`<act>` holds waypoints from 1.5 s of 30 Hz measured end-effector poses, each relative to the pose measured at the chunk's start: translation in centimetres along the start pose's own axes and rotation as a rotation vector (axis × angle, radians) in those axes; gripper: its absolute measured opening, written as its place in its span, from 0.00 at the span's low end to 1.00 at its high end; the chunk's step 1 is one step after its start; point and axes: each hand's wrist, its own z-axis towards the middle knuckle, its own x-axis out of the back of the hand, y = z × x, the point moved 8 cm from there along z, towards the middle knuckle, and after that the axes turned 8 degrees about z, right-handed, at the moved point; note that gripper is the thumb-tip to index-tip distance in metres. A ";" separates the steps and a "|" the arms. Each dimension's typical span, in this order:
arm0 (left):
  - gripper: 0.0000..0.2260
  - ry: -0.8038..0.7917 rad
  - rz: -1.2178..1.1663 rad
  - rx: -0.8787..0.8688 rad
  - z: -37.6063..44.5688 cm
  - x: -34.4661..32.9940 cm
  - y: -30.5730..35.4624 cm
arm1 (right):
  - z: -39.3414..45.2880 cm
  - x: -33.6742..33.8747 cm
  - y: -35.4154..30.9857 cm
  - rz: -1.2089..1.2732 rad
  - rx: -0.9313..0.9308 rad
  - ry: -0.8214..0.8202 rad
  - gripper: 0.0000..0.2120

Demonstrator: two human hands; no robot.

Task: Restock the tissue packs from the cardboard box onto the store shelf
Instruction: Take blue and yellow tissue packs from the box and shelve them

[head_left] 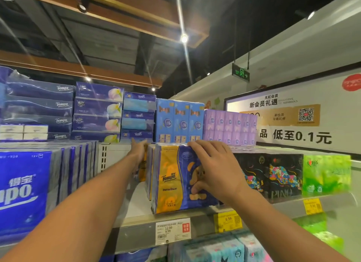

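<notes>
An orange and blue Tempo tissue pack [172,179] stands at the front edge of the grey store shelf [136,201]. My right hand [213,166] lies flat over its front face, fingers spread across the top, thumb low on the print. My left hand [139,150] reaches deeper into the shelf gap, its fingers against a second orange pack [143,172] behind the front one; that pack is mostly hidden. The cardboard box is out of view.
Big blue Tempo packs [25,187] fill the shelf's left side beside a white divider [106,158]. Black patterned packs [273,174] and a green pack [326,174] sit to the right. Boxed tissues [97,109] are stacked above. Price tags [172,233] line the shelf edge.
</notes>
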 end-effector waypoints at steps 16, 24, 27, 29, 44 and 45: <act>0.23 -0.128 0.005 -0.255 -2.1 -1.7 2.8 | -1.1 -2.2 1.1 0.061 -0.025 -0.159 0.58; 0.42 -0.199 -0.091 -0.039 -0.4 -3.3 0.4 | -0.7 -2.3 1.0 0.102 -0.038 -0.182 0.57; 0.37 -0.150 -0.096 0.042 -0.1 -3.0 -0.6 | -0.5 -2.3 0.9 0.109 -0.039 -0.131 0.55; 0.32 -0.085 -0.055 0.045 -1.4 -2.3 -0.3 | -0.4 -2.3 0.9 0.112 -0.040 -0.118 0.55; 0.30 0.205 -0.037 -0.144 -13.4 1.1 0.7 | -0.8 -2.1 0.8 0.166 0.003 -0.093 0.52; 0.29 0.199 0.029 -0.222 -15.6 1.0 1.3 | -0.8 -2.1 0.9 0.181 -0.003 -0.087 0.52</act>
